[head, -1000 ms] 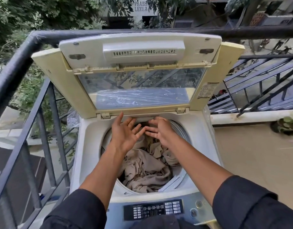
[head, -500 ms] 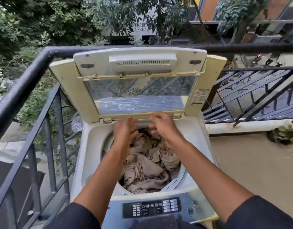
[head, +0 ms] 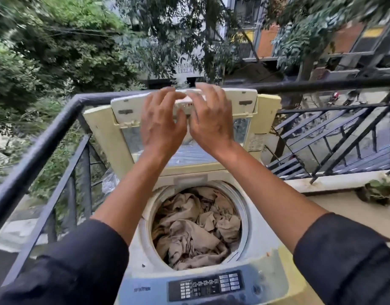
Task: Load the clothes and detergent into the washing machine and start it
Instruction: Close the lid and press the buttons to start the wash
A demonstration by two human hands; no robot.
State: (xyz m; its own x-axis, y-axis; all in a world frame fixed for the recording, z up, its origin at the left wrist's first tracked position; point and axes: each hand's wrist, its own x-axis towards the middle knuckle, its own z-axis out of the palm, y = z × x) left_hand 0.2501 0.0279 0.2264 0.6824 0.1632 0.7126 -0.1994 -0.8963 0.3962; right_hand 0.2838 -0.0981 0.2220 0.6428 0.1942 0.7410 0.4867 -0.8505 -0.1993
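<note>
Both the left hand (head: 161, 126) and right hand (head: 211, 122) reach the raised lid (head: 240, 102) top edge, fingers spread, gripping nothing; clothes (head: 196, 230) fill the open drum below.

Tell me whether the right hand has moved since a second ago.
Yes. The right hand has risen from the clothes in the drum up to the raised lid's top edge.
</note>
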